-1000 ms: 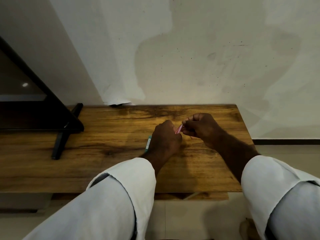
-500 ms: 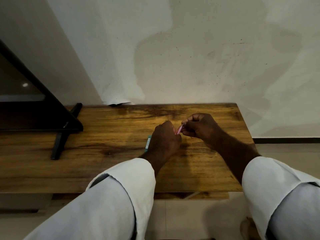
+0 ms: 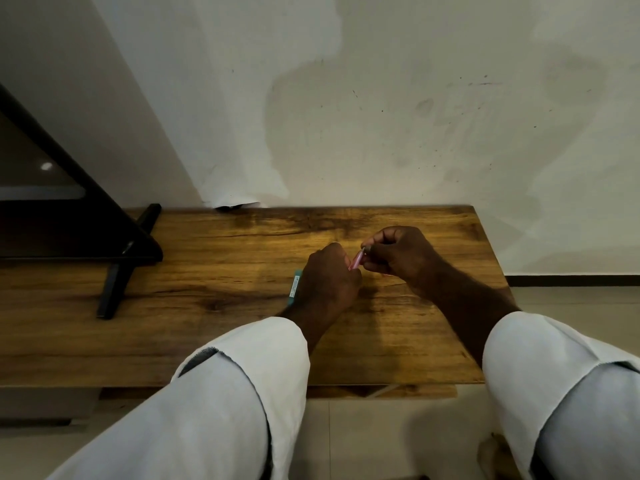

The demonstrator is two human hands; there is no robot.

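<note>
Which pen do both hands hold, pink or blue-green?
The pink pen, pinched between the left hand and right hand. The blue-green pen only sticks out beside the left hand.

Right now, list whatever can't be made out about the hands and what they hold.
Head view only.
Pink stick: both ends hidden inside the left hand and right hand gripping it; its kind is unclear.
Teal pen: mostly behind the left hand; held or lying on the table, cannot tell; label too small.
Black stand: cut off by the left edge.
</note>
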